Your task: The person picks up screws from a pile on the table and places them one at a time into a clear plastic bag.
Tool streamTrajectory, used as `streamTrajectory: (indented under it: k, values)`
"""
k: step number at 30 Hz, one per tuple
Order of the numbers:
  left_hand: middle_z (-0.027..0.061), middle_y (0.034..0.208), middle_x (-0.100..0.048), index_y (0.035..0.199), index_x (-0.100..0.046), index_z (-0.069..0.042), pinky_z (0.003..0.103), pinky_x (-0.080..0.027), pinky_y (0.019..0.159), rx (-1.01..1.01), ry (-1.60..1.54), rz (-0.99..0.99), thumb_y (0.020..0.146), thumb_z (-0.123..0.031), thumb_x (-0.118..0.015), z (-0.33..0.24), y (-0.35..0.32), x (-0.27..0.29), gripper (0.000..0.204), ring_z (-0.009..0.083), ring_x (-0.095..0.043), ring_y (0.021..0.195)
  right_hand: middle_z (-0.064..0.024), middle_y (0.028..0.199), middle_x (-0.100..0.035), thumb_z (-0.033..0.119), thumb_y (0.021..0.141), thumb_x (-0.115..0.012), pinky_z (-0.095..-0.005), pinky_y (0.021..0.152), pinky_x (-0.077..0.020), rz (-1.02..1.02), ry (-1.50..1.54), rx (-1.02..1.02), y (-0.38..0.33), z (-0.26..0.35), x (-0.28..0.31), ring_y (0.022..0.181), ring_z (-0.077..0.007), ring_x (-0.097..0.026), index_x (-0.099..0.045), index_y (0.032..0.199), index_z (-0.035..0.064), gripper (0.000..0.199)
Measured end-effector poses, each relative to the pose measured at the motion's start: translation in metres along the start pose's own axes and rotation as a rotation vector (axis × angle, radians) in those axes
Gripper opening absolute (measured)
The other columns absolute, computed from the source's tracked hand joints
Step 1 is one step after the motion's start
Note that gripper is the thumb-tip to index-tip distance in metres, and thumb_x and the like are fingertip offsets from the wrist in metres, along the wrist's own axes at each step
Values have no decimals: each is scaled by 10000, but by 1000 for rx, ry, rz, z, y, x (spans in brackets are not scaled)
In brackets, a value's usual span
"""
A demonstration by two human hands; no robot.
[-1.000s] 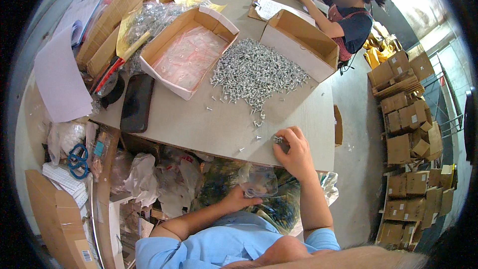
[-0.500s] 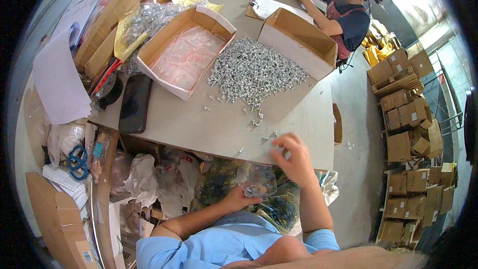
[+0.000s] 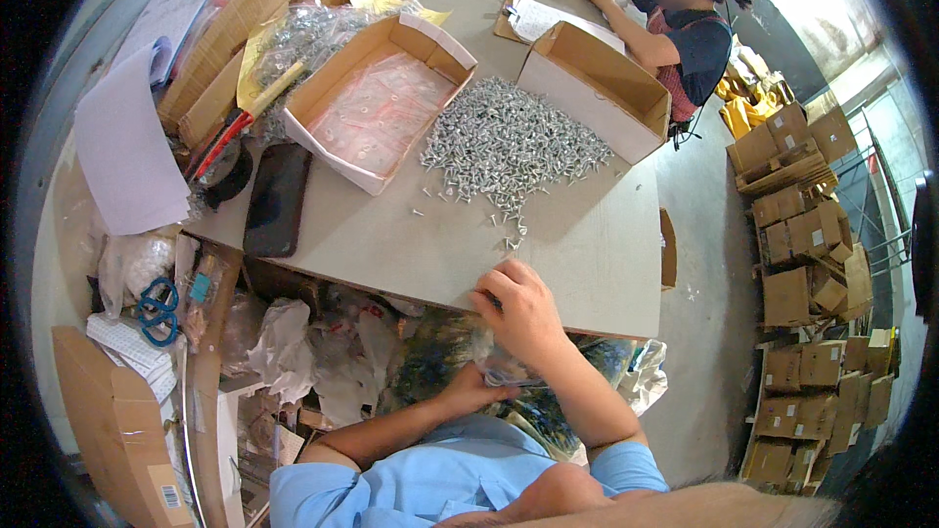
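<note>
Tabletop (image 3: pixel 606 235) — screws (image 3: pixel 514 142) | room — cartons (image 3: pixel 810 231) | left grip (image 3: pixel 474 391): clear plastic (image 3: pixel 503 373) | right grip (image 3: pixel 521 309): curled, contents unclear

Barcode label (image 3: pixel 170 496) on carton (image 3: pixel 106 401), text unreadable

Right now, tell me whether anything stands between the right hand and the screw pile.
Nothing visible blocks the way: only tabletop and a few stray screws lie between the right hand and the screw pile.
</note>
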State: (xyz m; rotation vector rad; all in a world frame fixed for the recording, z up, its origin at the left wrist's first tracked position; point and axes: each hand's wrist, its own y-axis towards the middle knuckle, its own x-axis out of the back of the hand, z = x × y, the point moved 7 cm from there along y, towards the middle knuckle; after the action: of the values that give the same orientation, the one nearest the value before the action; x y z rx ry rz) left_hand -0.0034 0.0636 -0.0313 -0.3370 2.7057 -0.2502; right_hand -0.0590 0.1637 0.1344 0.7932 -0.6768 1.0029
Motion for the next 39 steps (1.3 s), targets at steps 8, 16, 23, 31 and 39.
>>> streamTrajectory:
  k: [8, 16, 23, 31, 39]
  values:
    - [30, 924, -637, 1021, -604, -65, 307, -480, 792, -185, 155, -96, 774, -202, -766, -1, 5, 7, 326, 136, -582, 899, -106, 789, -595, 84, 747, -701, -318, 603, -487, 285, 222, -124, -35, -6, 26, 663, -235, -600, -648, 801, 36, 89]
    - [23, 827, -614, 845, -615, -73, 295, -468, 715, -128, 329, -79, 737, -207, -788, 5, 20, 13, 244, 117, -561, 794, -69, 753, -560, 55, 773, -689, -258, 543, -446, 89, 388, -186, -41, -29, 26, 624, -150, -564, -629, 810, 15, 81]
    - [-3, 756, -593, 820, -614, -59, 269, -457, 675, 7, 274, -79, 719, -182, -806, 2, -8, 25, 250, 114, -557, 767, -91, 810, -574, 59, 753, -684, -315, 619, -483, 52, 259, -117, -48, -16, 29, 696, -233, -583, -630, 824, 39, 91]
    - [15, 924, -594, 973, -588, -33, 263, -470, 703, -192, 239, 48, 640, -170, -871, -102, -58, 31, 458, 104, -564, 837, -104, 1110, -519, 120, 684, -700, -395, 886, -437, 261, 210, 364, -65, 69, 20, 1039, -309, -494, -645, 841, 81, 170]
    - [94, 995, -626, 1013, -593, -12, 306, -485, 814, -620, 109, -161, 731, -199, -807, -151, -48, 26, 401, 181, -608, 931, -128, 1094, -559, 113, 694, -722, -403, 840, -476, 112, 335, 305, -64, 59, 55, 1013, -314, -552, -630, 849, 65, 187]
